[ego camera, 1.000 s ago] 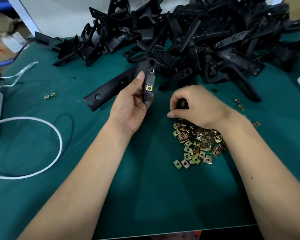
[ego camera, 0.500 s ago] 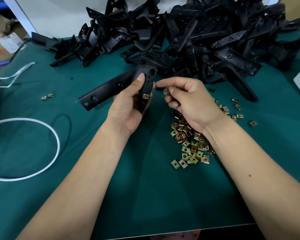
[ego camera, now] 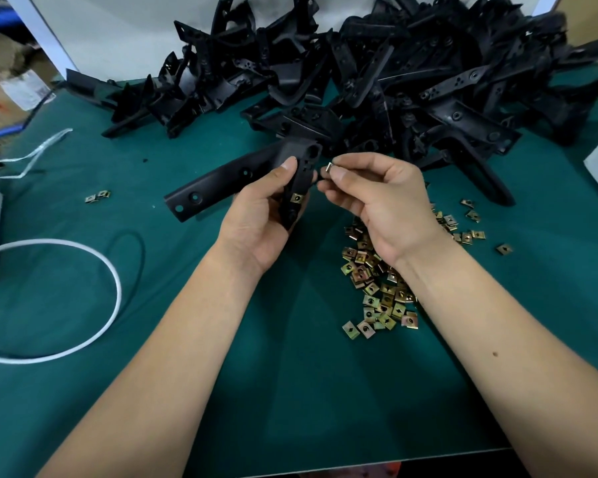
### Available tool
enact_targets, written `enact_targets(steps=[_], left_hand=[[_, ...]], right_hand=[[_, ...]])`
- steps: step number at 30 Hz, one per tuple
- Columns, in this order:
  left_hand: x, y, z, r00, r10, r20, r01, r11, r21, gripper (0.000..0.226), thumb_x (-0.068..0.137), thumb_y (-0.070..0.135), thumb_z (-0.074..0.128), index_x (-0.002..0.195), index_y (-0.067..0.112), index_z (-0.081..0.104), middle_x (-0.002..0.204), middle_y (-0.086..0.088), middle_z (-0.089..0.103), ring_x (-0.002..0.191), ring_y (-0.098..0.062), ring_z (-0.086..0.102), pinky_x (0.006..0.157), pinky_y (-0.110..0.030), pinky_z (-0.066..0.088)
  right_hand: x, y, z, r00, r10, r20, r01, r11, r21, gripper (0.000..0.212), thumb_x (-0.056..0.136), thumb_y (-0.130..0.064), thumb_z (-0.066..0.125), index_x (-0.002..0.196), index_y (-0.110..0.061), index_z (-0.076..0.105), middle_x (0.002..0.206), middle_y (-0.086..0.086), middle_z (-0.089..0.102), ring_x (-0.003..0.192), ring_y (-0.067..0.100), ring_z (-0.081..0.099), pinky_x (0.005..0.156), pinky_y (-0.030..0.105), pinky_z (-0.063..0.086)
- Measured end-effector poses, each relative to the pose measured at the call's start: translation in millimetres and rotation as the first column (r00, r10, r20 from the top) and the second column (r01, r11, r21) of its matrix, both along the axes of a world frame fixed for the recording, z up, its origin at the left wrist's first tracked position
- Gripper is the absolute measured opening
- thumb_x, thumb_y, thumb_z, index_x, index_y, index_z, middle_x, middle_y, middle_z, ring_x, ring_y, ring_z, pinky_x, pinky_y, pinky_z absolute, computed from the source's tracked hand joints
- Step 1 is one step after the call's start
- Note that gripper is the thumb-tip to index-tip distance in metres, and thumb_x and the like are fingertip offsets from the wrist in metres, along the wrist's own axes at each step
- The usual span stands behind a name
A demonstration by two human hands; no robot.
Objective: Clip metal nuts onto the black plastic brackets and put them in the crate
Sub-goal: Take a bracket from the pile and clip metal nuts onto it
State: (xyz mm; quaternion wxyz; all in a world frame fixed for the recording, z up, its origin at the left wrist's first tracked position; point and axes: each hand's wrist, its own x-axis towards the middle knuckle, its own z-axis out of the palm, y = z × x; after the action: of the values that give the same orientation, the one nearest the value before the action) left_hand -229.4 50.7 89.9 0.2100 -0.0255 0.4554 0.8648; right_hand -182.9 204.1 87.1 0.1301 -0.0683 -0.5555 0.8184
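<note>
Left hand (ego camera: 263,219) grips a black bracket (ego camera: 228,177), tab turned up, likely to expose the free edge; one fitted nut (ego camera: 296,198) shows. Right hand (ego camera: 384,201) pinches a loose nut (ego camera: 329,167) at the bracket's 3 o'clock, just beside it. Nut heap (ego camera: 380,288) on desk (ego camera: 290,391) at 5 o'clock. Crate unseen.

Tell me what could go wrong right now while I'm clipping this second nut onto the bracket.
1. The right hand pinches the small nut only at its fingertips, so it could slip and drop onto the green mat.
2. The left hand holds the bracket near one end, and its long arm sticks out unsupported, so pushing the nut on may twist it.
3. Your right forearm hangs over the loose nut pile and could scatter it.
</note>
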Motion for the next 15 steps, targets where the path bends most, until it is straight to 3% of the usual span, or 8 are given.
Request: enact_targets(steps=[4, 11, 15], left_hand=[[1.1, -0.1, -0.6, 0.999, -0.031, -0.008, 0.031, 0.999, -0.011, 0.008, 0.079, 0.019, 0.076, 0.075, 0.015, 0.082, 0.086, -0.001, 0.077, 0.078, -0.01, 0.072, 0.071, -0.022, 0.057], [0.9, 0.3, -0.2, 0.998, -0.057, -0.016, 0.056, 0.998, -0.024, 0.018, 0.089, 0.016, 0.072, 0.075, 0.015, 0.082, 0.085, 0.0, 0.077, 0.073, -0.008, 0.071, 0.071, -0.021, 0.057], [1.3, 1.2, 0.6, 0.998, -0.058, -0.023, 0.057, 0.998, -0.023, 0.025, 0.091, 0.016, 0.07, 0.07, 0.017, 0.082, 0.081, 0.003, 0.077, 0.072, -0.006, 0.071, 0.073, -0.022, 0.057]], right_hand=[[-2.9, -0.6, -3.5, 1.0, -0.01, 0.015, 0.009, 0.999, 0.051, 0.013, 0.087, 0.002, 0.077, 0.092, -0.01, 0.079, 0.085, 0.005, 0.076, 0.084, 0.016, 0.07, 0.078, 0.027, 0.057], [-4.6, -4.9, -4.9, 1.0, -0.008, 0.025, 0.007, 0.999, 0.044, 0.014, 0.087, 0.004, 0.077, 0.096, -0.006, 0.078, 0.088, 0.011, 0.076, 0.083, 0.022, 0.068, 0.088, 0.034, 0.058], [-4.8, -4.5, -4.2, 1.0, 0.011, 0.018, -0.012, 0.999, 0.052, 0.013, 0.087, 0.004, 0.076, 0.095, -0.007, 0.078, 0.086, 0.01, 0.075, 0.082, 0.021, 0.068, 0.085, 0.031, 0.059]])
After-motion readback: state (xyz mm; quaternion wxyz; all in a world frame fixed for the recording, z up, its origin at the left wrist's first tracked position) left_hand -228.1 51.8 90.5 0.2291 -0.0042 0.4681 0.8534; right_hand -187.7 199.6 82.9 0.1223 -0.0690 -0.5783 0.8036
